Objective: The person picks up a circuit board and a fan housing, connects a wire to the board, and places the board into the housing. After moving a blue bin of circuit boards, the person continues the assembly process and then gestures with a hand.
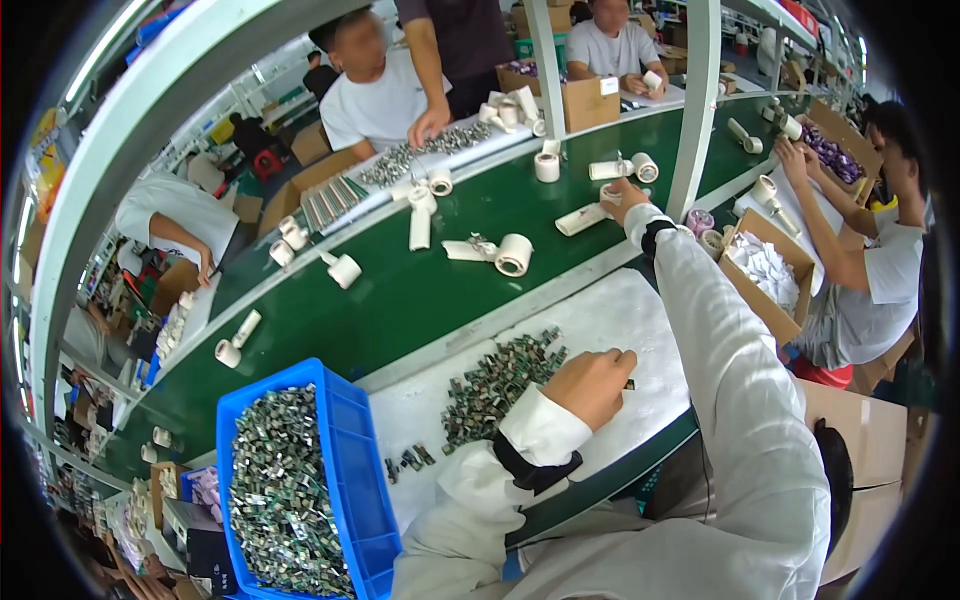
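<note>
My left hand (pixel 592 388) is over the white work surface (pixel 640 320), its fingers curled and pinching a small green circuit board (pixel 629 384). Right beside it lies a loose pile of similar green circuit boards (pixel 490 395), a few of them apart near the blue bin. My right arm stretches out over the green conveyor belt (pixel 420 300). There my right hand (pixel 626 199) closes on a white plastic housing (pixel 580 219) with a round end and a handle; the fingers partly hide it.
A blue bin (pixel 365 470) full of circuit boards stands at my left. More white housings (pixel 514 255) lie along the belt. A metal post (pixel 695 120) rises beyond my right hand. Cardboard box (pixel 765 275) with white pieces sits at right, near a co-worker (pixel 870 250). Others sit across the belt.
</note>
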A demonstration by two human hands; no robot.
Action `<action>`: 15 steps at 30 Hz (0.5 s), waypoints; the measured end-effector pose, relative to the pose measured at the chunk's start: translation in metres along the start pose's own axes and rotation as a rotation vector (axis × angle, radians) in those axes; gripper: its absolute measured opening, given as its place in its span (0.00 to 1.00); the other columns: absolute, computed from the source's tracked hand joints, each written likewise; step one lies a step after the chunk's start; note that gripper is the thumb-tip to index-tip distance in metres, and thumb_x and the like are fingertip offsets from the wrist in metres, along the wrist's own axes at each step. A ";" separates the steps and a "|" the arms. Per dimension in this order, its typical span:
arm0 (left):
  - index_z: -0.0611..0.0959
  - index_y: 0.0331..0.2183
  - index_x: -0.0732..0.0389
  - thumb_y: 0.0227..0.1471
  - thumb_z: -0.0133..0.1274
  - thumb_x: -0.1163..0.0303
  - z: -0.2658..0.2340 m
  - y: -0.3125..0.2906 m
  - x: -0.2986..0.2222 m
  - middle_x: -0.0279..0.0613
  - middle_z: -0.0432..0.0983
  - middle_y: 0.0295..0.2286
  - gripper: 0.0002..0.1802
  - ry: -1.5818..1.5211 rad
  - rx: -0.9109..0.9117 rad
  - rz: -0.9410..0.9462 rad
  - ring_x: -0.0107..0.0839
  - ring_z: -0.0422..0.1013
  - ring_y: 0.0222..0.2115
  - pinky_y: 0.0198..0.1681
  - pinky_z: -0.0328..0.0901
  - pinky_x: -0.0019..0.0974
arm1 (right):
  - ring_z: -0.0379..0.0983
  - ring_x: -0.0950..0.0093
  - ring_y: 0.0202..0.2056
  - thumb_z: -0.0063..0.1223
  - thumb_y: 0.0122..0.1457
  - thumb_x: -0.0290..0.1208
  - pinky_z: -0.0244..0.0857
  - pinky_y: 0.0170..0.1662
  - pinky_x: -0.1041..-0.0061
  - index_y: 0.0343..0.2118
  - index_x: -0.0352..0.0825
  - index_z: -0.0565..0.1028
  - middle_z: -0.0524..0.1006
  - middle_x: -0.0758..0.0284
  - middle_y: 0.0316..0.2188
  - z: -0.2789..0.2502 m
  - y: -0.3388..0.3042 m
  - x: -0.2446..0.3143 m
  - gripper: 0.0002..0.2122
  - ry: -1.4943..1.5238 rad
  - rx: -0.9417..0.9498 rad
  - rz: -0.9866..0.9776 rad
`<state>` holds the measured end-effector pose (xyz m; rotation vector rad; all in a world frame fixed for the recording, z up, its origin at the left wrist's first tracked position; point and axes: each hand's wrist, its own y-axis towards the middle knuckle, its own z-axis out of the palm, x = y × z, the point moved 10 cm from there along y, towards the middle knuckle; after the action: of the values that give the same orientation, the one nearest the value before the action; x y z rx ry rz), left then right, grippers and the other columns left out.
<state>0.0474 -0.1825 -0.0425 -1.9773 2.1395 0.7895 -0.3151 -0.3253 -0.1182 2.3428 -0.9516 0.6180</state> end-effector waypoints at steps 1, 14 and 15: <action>0.73 0.34 0.67 0.44 0.53 0.80 0.000 -0.001 -0.001 0.54 0.75 0.29 0.11 -0.008 0.001 -0.015 0.54 0.74 0.29 0.34 0.70 0.51 | 0.74 0.56 0.48 0.68 0.48 0.39 0.67 0.54 0.64 0.47 0.43 0.71 0.75 0.56 0.48 0.004 -0.001 0.000 0.23 -0.002 0.010 0.049; 0.80 0.31 0.64 0.48 0.55 0.74 -0.018 -0.017 0.012 0.48 0.75 0.31 0.05 -0.052 0.013 -0.053 0.49 0.75 0.32 0.38 0.70 0.46 | 0.76 0.62 0.46 0.71 0.44 0.42 0.69 0.52 0.69 0.48 0.39 0.77 0.78 0.59 0.44 -0.067 -0.067 0.072 0.27 0.183 0.377 0.025; 0.81 0.29 0.65 0.48 0.55 0.74 -0.021 -0.017 0.004 0.48 0.76 0.30 0.04 -0.114 0.010 -0.033 0.49 0.75 0.32 0.38 0.71 0.45 | 0.77 0.62 0.45 0.70 0.45 0.42 0.69 0.51 0.69 0.47 0.38 0.78 0.78 0.59 0.43 -0.072 -0.089 0.086 0.25 0.264 0.480 -0.006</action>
<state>0.0684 -0.1959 -0.0317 -1.9085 2.0382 0.8617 -0.2087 -0.2687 -0.0405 2.5751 -0.7339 1.2320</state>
